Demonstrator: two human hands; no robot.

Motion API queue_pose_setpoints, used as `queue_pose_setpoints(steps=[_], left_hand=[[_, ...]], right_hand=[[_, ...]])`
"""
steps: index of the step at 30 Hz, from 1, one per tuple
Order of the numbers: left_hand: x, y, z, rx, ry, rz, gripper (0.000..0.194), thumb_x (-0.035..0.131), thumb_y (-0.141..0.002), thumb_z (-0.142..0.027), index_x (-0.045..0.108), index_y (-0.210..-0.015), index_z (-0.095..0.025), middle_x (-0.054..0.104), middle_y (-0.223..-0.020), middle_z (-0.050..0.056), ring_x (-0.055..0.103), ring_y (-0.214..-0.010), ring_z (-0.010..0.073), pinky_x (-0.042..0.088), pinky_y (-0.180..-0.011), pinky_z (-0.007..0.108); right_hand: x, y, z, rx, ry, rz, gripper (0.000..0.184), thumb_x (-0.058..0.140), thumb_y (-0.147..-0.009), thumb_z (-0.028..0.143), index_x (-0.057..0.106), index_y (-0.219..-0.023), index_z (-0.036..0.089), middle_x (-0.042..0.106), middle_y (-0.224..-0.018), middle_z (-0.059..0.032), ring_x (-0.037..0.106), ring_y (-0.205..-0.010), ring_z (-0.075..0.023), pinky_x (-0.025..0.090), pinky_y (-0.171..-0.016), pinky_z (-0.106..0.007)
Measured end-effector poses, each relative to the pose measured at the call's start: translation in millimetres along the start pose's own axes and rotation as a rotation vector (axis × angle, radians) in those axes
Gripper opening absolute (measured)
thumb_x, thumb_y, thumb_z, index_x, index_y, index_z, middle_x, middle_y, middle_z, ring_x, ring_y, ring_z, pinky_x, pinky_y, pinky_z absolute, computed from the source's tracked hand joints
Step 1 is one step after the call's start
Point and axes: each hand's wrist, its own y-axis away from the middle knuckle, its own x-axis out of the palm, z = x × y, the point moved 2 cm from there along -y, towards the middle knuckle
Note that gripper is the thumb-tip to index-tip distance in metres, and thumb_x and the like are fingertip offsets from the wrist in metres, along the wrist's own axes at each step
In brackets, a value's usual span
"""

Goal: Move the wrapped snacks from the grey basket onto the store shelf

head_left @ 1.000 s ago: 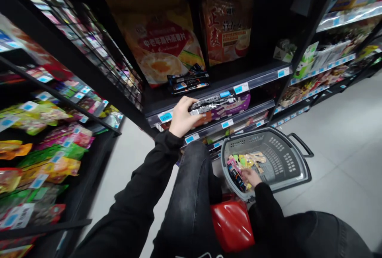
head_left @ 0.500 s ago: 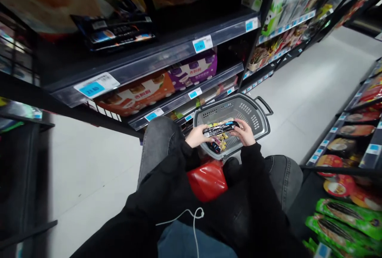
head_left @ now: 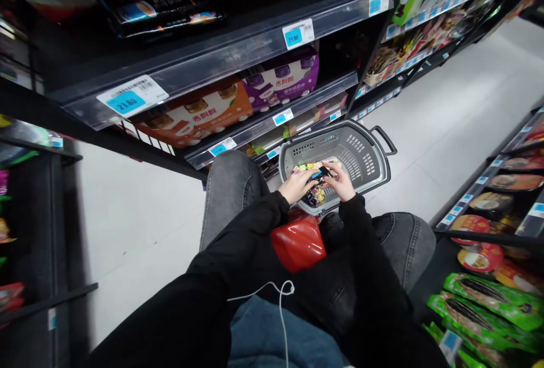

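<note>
Over the grey shopping basket [head_left: 359, 130], my left hand [head_left: 297, 187] and my right hand [head_left: 341, 182] hold a small black packet [head_left: 322, 173] with a blue patch. My left fingers reach over its left part, while my right fingers are closed on its right end. Much of the packet is hidden behind the fingers. Below the hands, in the near half of the basket, lie several small colourful wrapped items [head_left: 319, 194], yellow, green and dark.
A shiny red bag [head_left: 300, 243] sits between my knees. The shelf ahead holds orange [head_left: 199, 110] and purple [head_left: 283, 81] multipacks, with black packets [head_left: 157, 8] above. Green packets [head_left: 484, 305] lie on the right shelf. White floor [head_left: 144, 232] runs either side.
The black packet, seen lengthwise between both hands before, is now turned and more covered by the fingers. My left hand has come over it. The view has shifted slightly.
</note>
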Motion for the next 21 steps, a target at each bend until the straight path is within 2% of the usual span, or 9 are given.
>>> queue_pose_setpoints(steps=[6, 10, 13, 18, 21], left_hand=[[2.1, 3, -2, -0.007, -0.126, -0.042, 0.036, 0.041, -0.091, -0.028, 0.045, -0.125, -0.017, 0.057, -0.121, 0.010, 0.053, -0.114, 0.0183, 0.042, -0.096, 0.031], [4.2, 2, -5, -0.021, -0.293, 0.001, 0.037, 0.039, -0.091, -0.027, 0.048, -0.125, -0.017, 0.057, -0.117, 0.015, 0.059, -0.105, 0.0229, 0.048, -0.087, 0.033], [4.2, 1, -5, -0.026, -0.364, 0.054, 0.034, 0.037, -0.091, -0.028, 0.051, -0.121, -0.018, 0.057, -0.116, 0.015, 0.062, -0.096, 0.0246, 0.051, -0.079, 0.034], [2.2, 0, -10, 0.002, -0.372, 0.051, 0.024, 0.039, -0.089, -0.018, 0.056, -0.107, -0.020, 0.045, -0.131, 0.013, 0.059, -0.102, 0.0245, 0.048, -0.085, 0.037], [3.3, -2, -13, 0.005, -0.393, 0.092, 0.025, 0.038, -0.088, -0.014, 0.054, -0.106, -0.017, 0.043, -0.131, 0.014, 0.058, -0.102, 0.0253, 0.048, -0.084, 0.037]], right_hand=[[1, 0, 0, -0.048, 0.018, 0.009, 0.054, 0.070, -0.063, 0.035, 0.054, -0.112, 0.023, 0.062, -0.097, -0.0024, 0.063, -0.072, -0.0153, 0.058, -0.067, -0.034], [5, 0, -5, -0.035, 0.035, 0.025, 0.058, 0.070, -0.063, 0.038, 0.053, -0.116, 0.022, 0.063, -0.095, -0.0031, 0.063, -0.076, -0.0175, 0.058, -0.070, -0.037], [8, 0, -8, -0.015, 0.018, 0.035, 0.060, 0.071, -0.062, 0.040, 0.053, -0.116, 0.021, 0.064, -0.092, -0.0030, 0.064, -0.075, -0.0177, 0.058, -0.072, -0.038], [8, -1, -11, -0.020, 0.009, 0.035, 0.062, 0.071, -0.062, 0.042, 0.053, -0.118, 0.021, 0.065, -0.087, -0.0020, 0.063, -0.068, -0.0158, 0.058, -0.071, -0.037], [7, -2, -12, -0.023, 0.029, 0.035, 0.063, 0.071, -0.062, 0.041, 0.053, -0.119, 0.021, 0.066, -0.088, -0.0026, 0.064, -0.070, -0.0169, 0.057, -0.072, -0.037]])
